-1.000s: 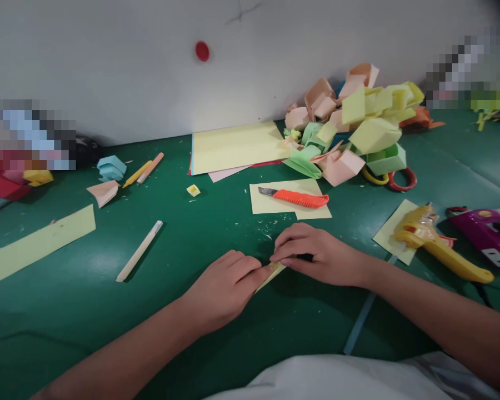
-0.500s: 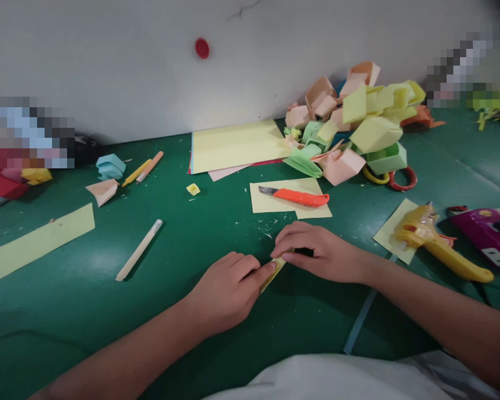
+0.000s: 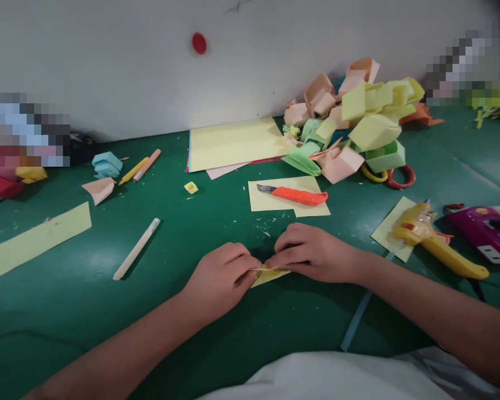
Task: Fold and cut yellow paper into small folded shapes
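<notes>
Between my hands, low in the middle of the view, is a small folded yellow paper point(image 3: 270, 274), lying nearly level. My left hand point(image 3: 223, 276) pinches its left end, thumb and fingers pressed together. On the right end, my right hand point(image 3: 314, 254) is closed with its fingertips on the upper edge. The fingertips of both hands almost touch. Just beyond them an orange cutter knife point(image 3: 299, 195) rests on a pale yellow paper piece point(image 3: 261, 203). A rolled white paper stick point(image 3: 136, 249) lies left of my left hand.
Pale yellow sheets point(image 3: 237, 145) lie by the wall. Folded paper pieces point(image 3: 375, 133) are heaped at the back right, above scissors handles point(image 3: 402, 178). A yellow glue gun point(image 3: 441, 247) lies right of my right hand; a blue strip point(image 3: 358, 319) passes under my right forearm. A long yellow strip point(image 3: 37, 239) lies left.
The folded yellow paper has turned from a steep slant to nearly level. My left hand has shifted up, and my right fingertips have come left and down, closer to the left ones.
</notes>
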Demonstrator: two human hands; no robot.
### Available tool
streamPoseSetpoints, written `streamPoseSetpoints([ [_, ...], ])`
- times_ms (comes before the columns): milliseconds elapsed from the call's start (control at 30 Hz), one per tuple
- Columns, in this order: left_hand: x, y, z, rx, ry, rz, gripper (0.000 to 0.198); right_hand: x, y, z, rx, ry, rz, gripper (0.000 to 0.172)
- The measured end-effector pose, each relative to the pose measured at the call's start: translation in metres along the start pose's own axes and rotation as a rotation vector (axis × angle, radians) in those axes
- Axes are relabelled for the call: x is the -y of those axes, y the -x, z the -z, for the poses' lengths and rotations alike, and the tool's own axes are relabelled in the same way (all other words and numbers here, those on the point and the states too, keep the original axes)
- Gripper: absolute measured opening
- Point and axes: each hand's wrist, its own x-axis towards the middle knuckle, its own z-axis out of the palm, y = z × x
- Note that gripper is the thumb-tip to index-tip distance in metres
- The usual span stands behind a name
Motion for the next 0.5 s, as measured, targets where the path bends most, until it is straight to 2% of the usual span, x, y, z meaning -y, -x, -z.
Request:
streamPoseSetpoints([
  [167,0.001,0.002,0.003,0.04,-0.155,-0.174,0.024,-0.001,0.003,0.002,0.032,0.116,0.051,0.032],
  [333,0.005,0.002,0.015,0.133,-0.175,-0.357,0.017,0.0,0.007,0.006,0.082,0.162,0.088,0.032],
  [500,0.01,0.004,0.025,0.246,-0.166,-0.409,0.025,0.004,0.01,0.015,0.196,0.166,0.085,0.046],
])
